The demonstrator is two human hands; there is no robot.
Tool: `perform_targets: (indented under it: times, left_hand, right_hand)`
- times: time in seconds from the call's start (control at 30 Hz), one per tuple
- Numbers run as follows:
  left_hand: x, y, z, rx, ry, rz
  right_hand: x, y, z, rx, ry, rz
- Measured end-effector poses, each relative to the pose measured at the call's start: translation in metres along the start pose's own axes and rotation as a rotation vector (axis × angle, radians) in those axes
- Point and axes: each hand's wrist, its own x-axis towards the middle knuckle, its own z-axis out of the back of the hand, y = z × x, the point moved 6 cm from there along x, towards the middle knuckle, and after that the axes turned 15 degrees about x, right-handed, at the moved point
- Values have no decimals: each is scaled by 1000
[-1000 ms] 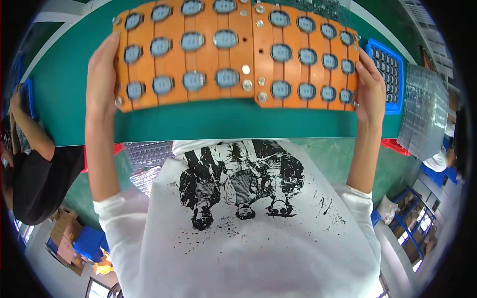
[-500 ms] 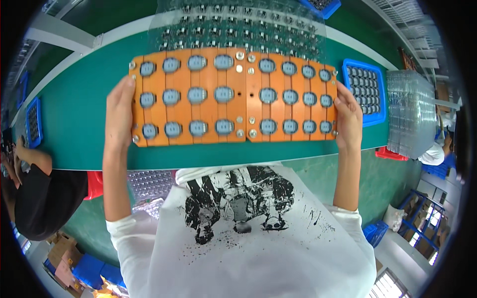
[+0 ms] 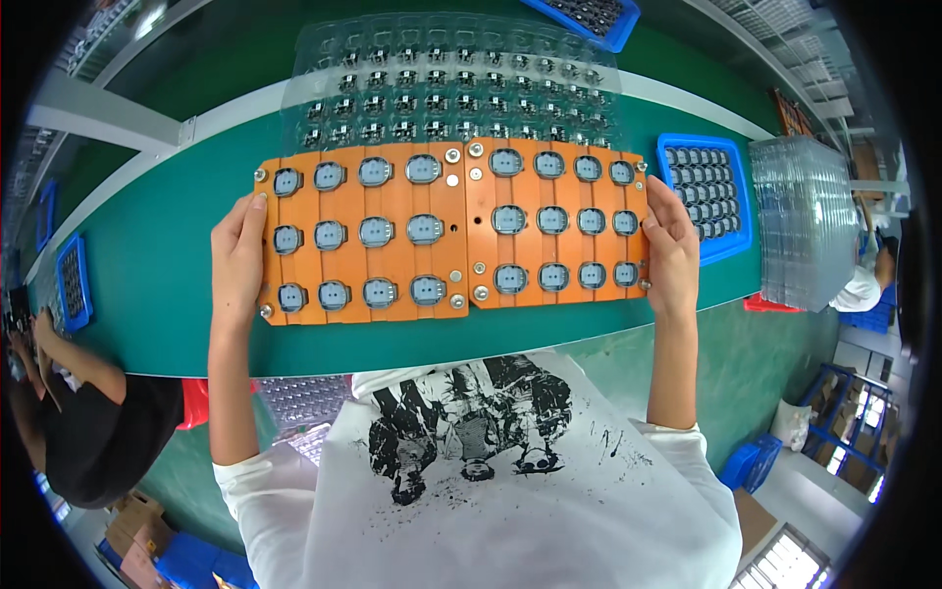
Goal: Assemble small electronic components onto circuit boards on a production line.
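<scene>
A wide orange fixture plate point(image 3: 368, 206) in two joined halves is held up between my hands over the green table. Rows of small rounded grey parts point(image 3: 376, 232) fill its recesses, and metal screws show at its ends and along the middle seam. My left hand point(image 3: 238, 253) is closed on the plate's left end, thumb along the edge. At the right end, my right hand point(image 3: 672, 247) grips it the same way; its fingers are partly hidden behind the plate. Just beyond the plate lies a clear plastic tray point(image 3: 310, 90) holding rows of small dark metal parts.
On the right stand a blue tray point(image 3: 745, 211) of round parts and a tall stack of clear trays point(image 3: 803, 226). Another blue tray point(image 3: 620, 37) is at the far edge. To the left, a person in black point(image 3: 98, 442) works near a blue tray point(image 3: 82, 312).
The view has shifted and tilted slightly. The orange plate now appears lower and a little to the left, with more of the clear tray visible beyond it. Both hands keep their grip.
</scene>
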Motion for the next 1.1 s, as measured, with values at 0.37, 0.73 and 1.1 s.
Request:
perform_targets:
  times: [0.37,0.73,1.1]
  left_hand:
    - [111,-44,-12,-224,141,-337]
    - [50,-15,1,-381,-47,-117]
    - [66,-57,29,346,-327,-508]
  right_hand:
    - [74,3,-26,-271,154,143]
    - [74,-1,-44,-138,276,129]
    - [107,42,-70,-627,390,741]
